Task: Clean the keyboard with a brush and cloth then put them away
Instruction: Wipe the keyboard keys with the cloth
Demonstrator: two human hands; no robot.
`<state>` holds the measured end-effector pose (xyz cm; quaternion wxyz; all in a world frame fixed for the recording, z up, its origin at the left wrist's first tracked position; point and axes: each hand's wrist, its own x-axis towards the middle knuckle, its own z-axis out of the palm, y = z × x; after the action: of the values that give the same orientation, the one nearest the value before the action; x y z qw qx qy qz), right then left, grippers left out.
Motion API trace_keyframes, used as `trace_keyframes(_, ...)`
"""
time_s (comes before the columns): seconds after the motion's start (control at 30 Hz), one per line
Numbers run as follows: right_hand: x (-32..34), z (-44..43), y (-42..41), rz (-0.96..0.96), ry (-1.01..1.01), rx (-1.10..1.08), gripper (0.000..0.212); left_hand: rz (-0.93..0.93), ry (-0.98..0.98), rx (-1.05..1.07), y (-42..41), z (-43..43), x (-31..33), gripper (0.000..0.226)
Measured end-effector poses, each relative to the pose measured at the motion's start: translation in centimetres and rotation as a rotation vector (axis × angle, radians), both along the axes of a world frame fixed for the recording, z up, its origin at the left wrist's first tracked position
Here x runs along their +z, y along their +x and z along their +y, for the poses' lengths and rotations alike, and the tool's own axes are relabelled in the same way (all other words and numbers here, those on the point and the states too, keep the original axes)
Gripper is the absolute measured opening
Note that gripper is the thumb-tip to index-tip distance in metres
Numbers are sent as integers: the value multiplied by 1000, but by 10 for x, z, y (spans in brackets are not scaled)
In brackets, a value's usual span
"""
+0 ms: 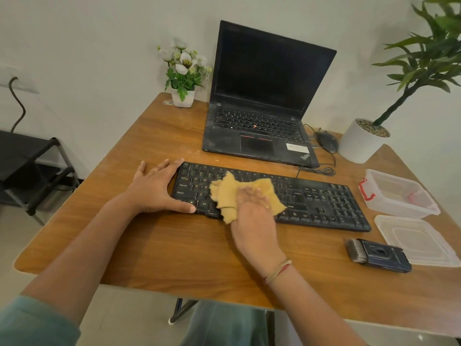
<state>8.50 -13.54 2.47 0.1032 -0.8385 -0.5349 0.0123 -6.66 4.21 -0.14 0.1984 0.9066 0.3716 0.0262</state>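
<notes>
Left end of keyboard is braced by left hand: fingers spread flat on table, thumb laid along the near edge. Yellow cloth is bunched over the left-centre keys and pressed down by right hand, fingers roughly straight on top. They are blurred, so an exact hold can't be confirmed.

Cloth wipe is judged to be in progress; right half of the keys not yet covered. Brush is parked on the table near the right, touching lid, so brushing is probably done. Container sits open. Left to do: wipe to be finished, both tools stowed, lid fitted.
</notes>
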Motion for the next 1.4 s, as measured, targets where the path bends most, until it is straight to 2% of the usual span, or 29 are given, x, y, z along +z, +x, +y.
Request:
trace_keyframes(0.1, -2, 27, -30, 15, -10, 165, 56, 13, 21, -15, 1, 4, -6, 140)
trace_keyframes(0.17, 3, 43, -44, 83, -19, 299, 58, 84, 89, -50, 1, 7, -9, 120)
trace_keyframes(0.23, 8, 52, -44, 164, -29, 414, 57, 158, 134, -77, 2, 9, -10, 113)
trace_keyframes(0.37, 10, 50, -19, 127, -139, 575, 56, 65, 59, -28, 1, 8, -12, 123)
trace_keyframes(0.57, 23, 28, 16, -18, -225, 643, 69, -12, -5, -6, -1, 2, -3, 141)
trace_keyframes(0.7, 20, -6, 50, -48, -228, 561, 84, -13, -10, 4, -2, 1, -1, 144)
trace_keyframes(0.83, 17, -48, 108, -91, -265, 347, 91, -11, -23, 9, -1, 2, -2, 139)
trace_keyframes(0.9, 16, -68, 127, -80, -252, 220, 87, -5, -26, 10, -1, 3, -2, 138)
trace_keyframes(1.0, 15, -84, 128, -129, -188, 3, 69, 8, -28, -1, -1, 2, -1, 137)
trace_keyframes(1.1, 10, -80, 103, -150, -162, -142, 67, 6, -38, 8, -1, 1, 0, 140)
trace_keyframes(1.2, 6, -67, 63, -115, -154, -158, 70, 14, -35, 17, -1, 1, 0, 143)
trace_keyframes(1.3, 3, -48, 26, -111, -143, -57, 69, 16, -40, 14, 0, 0, 1, 144)
trace_keyframes(1.4, -1, -27, 2, -106, -40, 61, 65, 17, -39, -3, -1, -1, 4, 146)
